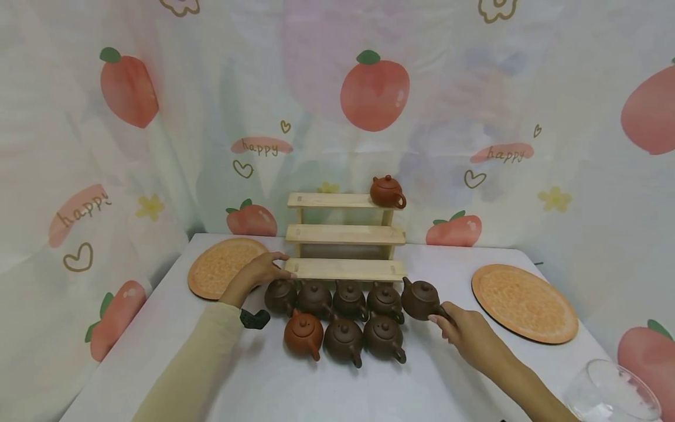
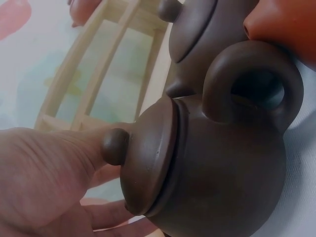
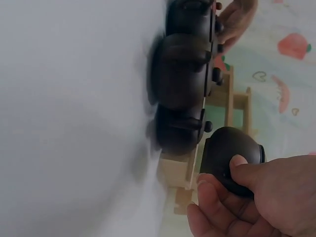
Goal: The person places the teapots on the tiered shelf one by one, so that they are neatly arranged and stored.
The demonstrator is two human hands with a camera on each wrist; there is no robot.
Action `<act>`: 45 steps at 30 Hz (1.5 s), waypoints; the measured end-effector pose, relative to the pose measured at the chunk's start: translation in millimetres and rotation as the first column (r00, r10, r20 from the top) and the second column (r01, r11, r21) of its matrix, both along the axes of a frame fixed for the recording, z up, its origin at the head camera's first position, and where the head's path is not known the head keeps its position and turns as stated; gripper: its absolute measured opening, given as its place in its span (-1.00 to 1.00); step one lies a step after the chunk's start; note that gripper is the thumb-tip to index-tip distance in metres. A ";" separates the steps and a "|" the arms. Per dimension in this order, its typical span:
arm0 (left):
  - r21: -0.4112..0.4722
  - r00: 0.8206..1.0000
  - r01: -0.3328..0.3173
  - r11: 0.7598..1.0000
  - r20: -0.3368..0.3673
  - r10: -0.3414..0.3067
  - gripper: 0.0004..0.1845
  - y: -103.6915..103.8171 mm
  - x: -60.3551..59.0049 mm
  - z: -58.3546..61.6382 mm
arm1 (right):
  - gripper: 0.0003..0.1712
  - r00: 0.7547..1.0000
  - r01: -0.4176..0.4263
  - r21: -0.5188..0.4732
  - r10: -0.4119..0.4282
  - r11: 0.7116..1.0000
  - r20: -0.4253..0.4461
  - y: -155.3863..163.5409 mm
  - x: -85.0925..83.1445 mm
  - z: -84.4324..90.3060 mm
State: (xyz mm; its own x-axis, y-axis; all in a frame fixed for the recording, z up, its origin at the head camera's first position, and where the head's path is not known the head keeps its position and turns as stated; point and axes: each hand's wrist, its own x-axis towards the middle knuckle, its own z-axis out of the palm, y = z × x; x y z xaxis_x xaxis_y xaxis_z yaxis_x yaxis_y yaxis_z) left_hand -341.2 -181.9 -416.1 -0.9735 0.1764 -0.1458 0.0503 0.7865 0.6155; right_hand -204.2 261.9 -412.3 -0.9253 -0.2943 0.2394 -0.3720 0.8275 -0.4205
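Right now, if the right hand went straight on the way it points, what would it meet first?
The dark teapot in the right hand would probably meet the lowest shelf board first, though depth is unclear; a neighbouring teapot sits close.

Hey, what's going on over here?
A person's right hand holds a dark teapot up off the table. The left hand is at the leftmost dark teapot, though whether it grips it is unclear. Other teapots stand close together before a wooden rack, and a reddish teapot sits on its top shelf.
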 end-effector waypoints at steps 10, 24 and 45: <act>-0.031 1.000 0.002 1.000 -0.006 -0.002 -0.28 0.3 -0.6 1.3 | -0.76 0.992 -0.071 -0.007 0.070 0.997 -0.103 -20.3 -37.5 20.8; -0.029 1.000 -0.010 1.000 0.001 0.010 -0.27 -0.5 -3.2 -0.8 | -0.74 0.984 -0.141 -0.007 0.140 0.990 -0.108 -54.8 -93.8 50.8; -0.032 1.000 -0.002 0.999 -0.017 0.001 -0.26 -3.3 -3.6 -1.0 | -0.70 0.991 -0.110 0.030 0.112 0.993 -0.067 -114.5 -171.3 104.1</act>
